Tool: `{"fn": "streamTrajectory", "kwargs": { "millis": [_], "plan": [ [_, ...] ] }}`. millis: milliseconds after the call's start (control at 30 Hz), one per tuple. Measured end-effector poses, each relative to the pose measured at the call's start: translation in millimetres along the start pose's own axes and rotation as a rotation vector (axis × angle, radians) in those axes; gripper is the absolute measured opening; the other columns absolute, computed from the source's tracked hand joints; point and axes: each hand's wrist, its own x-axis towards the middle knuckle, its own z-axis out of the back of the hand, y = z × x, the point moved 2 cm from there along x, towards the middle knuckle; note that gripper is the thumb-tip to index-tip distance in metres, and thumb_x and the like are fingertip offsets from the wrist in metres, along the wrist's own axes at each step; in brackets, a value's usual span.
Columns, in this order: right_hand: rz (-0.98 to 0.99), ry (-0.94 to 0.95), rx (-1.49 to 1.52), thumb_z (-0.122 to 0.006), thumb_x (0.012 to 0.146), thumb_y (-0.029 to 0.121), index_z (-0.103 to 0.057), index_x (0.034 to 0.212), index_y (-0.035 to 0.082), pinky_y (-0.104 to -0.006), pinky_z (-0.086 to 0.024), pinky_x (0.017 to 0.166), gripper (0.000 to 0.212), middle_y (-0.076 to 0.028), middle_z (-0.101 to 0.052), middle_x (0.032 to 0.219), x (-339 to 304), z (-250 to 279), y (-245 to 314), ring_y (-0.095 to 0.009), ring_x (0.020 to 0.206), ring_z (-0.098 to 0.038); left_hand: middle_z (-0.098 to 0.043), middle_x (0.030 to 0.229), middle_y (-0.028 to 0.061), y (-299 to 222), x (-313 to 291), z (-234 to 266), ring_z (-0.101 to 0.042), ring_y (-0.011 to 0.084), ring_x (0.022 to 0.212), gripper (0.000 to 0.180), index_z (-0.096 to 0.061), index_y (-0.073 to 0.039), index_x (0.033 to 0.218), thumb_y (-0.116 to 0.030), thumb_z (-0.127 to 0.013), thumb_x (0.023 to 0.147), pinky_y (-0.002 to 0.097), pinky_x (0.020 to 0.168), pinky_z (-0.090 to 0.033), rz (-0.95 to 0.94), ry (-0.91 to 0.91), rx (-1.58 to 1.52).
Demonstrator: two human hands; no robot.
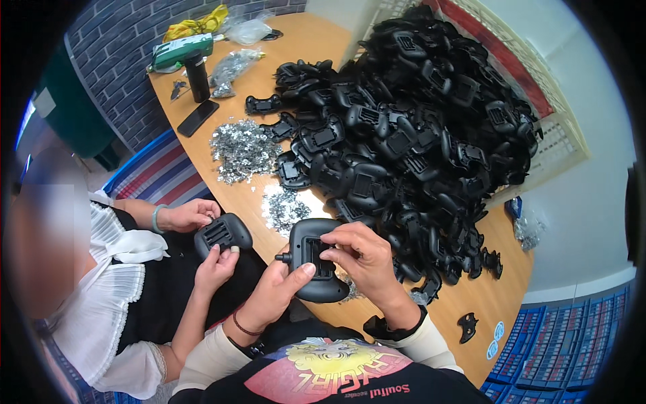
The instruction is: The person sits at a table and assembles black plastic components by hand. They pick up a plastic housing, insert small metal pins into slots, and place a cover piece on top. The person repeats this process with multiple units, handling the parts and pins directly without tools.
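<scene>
The person's left hand grips a black plastic game-controller shell with a slotted rectangular recess, held near the large heap of black plastic controllers, toward the heap's near left side. The right hand bends over the recess, thumb and forefinger close together; whether they pinch anything cannot be told. Left of the heap, on the light-brown wooden desk, lie two piles of small silvery metal pieces. Farther left of the heap, a co-worker's hands hold another black controller shell.
</scene>
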Motion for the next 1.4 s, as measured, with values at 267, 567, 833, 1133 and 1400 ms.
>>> {"fn": "streamTrajectory", "kwargs": {
  "millis": [267,567,833,1133,1400],
  "plan": [
    [-0.025,0.001,-0.023,-0.073,0.068,-0.002,-0.066,0.092,0.003,-0.0237,-0.045,0.056,0.026,-0.008,-0.062,0.087,-9.5,12.2,1.2,-0.013,0.066,-0.056,-0.049,0.114,0.005,-0.3,-0.1,-11.6,-0.049,0.0099,0.102,0.044,-0.036,-0.001,0.129,-0.019,-0.052,0.092,0.0267,0.087,-0.044,0.072,0.084,0.011],
    [0.023,0.061,-0.21,-0.072,0.07,0.004,-0.065,0.093,0.004,-0.0289,-0.05,0.059,0.025,-0.009,-0.061,0.084,-10.4,17.5,2.5,-0.021,0.069,-0.062,-0.051,0.112,0.0051,8.1,1.6,-11.7,-0.051,0.0095,0.099,0.044,-0.037,0.001,0.128,-0.02,-0.052,0.092,0.026,0.086,-0.045,0.065,0.108,0.019],
    [0.005,0.107,-0.084,-0.069,0.075,0.004,-0.065,0.104,0.007,-0.0265,-0.049,0.063,0.029,-0.008,-0.058,0.096,-11.6,17.1,-2.2,-0.018,0.073,-0.062,-0.06,0.099,0.0061,6.5,3.5,-5.4,-0.06,0.0102,0.087,0.031,-0.046,0.001,0.117,-0.02,-0.048,0.094,0.0258,0.076,-0.05,0.134,0.083,-0.214],
    [-0.19,0.057,-0.098,-0.068,0.076,0.003,-0.065,0.089,0.002,-0.0247,-0.045,0.053,0.014,-0.007,-0.059,0.084,-8.2,25.1,3.0,-0.013,0.062,-0.058,-0.055,0.106,0.0065,0.3,5.8,-13.7,-0.056,0.0109,0.095,0.037,-0.041,0.001,0.121,-0.02,-0.051,0.093,0.0272,0.083,-0.047,0.109,0.095,-0.057],
    [-0.069,0.032,-0.134,-0.066,0.075,-0.003,-0.06,0.083,-0.001,-0.0213,-0.044,0.054,0.01,-0.006,-0.057,0.083,-12.0,28.1,1.4,-0.009,0.062,-0.055,-0.051,0.112,0.0066,-1.6,6.4,-20.7,-0.05,0.0108,0.101,0.043,-0.037,0.001,0.125,-0.019,-0.054,0.092,0.0262,0.087,-0.043,-0.032,0.086,0.106]
  ]
}}
